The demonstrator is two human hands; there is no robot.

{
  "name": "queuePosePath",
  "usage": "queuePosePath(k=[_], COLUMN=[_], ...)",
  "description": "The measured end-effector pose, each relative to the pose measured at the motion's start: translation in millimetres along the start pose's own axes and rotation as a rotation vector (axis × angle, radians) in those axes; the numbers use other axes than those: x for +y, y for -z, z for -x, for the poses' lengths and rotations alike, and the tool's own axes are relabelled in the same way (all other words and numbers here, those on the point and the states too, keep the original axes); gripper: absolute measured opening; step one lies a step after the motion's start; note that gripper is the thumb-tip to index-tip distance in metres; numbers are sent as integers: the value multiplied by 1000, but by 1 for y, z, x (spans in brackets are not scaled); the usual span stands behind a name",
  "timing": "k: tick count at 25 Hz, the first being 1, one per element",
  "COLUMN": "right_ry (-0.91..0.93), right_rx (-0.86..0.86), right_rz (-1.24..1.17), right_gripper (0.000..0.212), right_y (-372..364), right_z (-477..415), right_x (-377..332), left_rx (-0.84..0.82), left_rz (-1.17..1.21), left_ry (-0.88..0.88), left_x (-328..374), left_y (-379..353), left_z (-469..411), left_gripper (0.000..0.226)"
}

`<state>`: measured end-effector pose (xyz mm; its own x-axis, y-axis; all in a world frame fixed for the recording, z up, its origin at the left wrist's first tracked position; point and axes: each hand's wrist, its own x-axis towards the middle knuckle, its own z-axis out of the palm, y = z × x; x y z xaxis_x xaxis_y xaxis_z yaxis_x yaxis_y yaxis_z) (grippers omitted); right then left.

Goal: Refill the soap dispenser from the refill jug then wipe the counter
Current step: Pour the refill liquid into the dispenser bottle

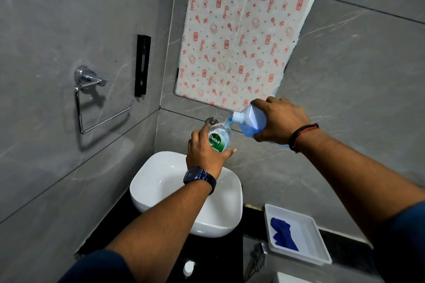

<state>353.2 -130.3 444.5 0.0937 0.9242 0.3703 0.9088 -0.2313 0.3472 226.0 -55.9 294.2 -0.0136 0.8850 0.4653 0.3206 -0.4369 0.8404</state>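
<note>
My left hand [204,153] grips a clear soap dispenser bottle [220,137] with a green Dettol label, held above the white basin [161,181]. My right hand [279,120] holds the refill jug [251,122], tilted with its white spout down at the bottle's open neck. Blue liquid fills the jug's lower part and a thin blue stream runs into the bottle. A white cap-like piece [189,268] lies on the black counter [207,257] near the front edge. A blue cloth [282,233] lies in a white tray [319,253] at the right.
A chrome tap [210,120] juts from the wall behind the bottle. A chrome towel ring [92,99] and a black holder [142,65] hang on the left grey wall. Patterned paper [239,34] covers the panel above the basin. A hose sprayer [258,257] hangs below the tray.
</note>
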Motion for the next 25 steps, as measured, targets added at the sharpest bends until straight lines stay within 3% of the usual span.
queuePosePath(k=[25], right_ry=[9], right_rx=[-3], right_rz=[-14], right_gripper=[78], right_y=[10], right_z=[-2], right_x=[0], left_rx=[32], left_rz=[33], left_ry=[-20], left_x=[7], left_y=[6], left_z=[-1], left_gripper=[93])
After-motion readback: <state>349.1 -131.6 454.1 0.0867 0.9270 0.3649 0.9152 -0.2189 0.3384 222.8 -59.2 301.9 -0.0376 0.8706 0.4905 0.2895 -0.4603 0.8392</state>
